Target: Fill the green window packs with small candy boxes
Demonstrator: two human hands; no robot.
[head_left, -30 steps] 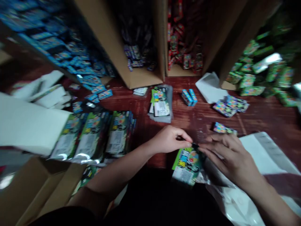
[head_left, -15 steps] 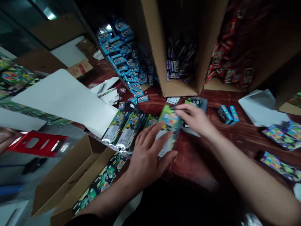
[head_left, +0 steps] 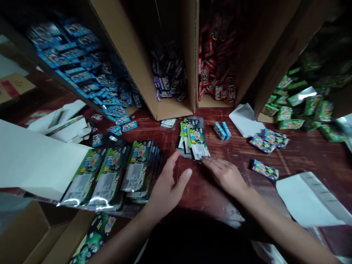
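My left hand (head_left: 169, 185) is open over the dark red table, thumb and fingers apart, with nothing in it. A short way beyond its fingertips lies a small fanned pile of flat green-and-black printed packets. My right hand (head_left: 224, 176) has its fingers together at the lower edge of the front printed packet (head_left: 198, 141), which has a white label; the thumb is hidden. Left of my left hand stand stacks of filled printed packets (head_left: 134, 168), the nearest one uneven. Two small blue boxes (head_left: 222, 131) stand side by side to the right of the pile.
Tall cartons at the back hold loose blue packets (head_left: 82, 69), purple ones (head_left: 166, 84), red ones (head_left: 214, 77) and green ones (head_left: 291, 106). Purple packets (head_left: 265, 169) and white sheets (head_left: 308, 200) lie at right. An open carton (head_left: 30, 234) is low at left.
One printed packet went from my hands at right to the stack at left. My left hand has let go and drawn back; my right hand moved to the pile, whose front packet now sits lower right.
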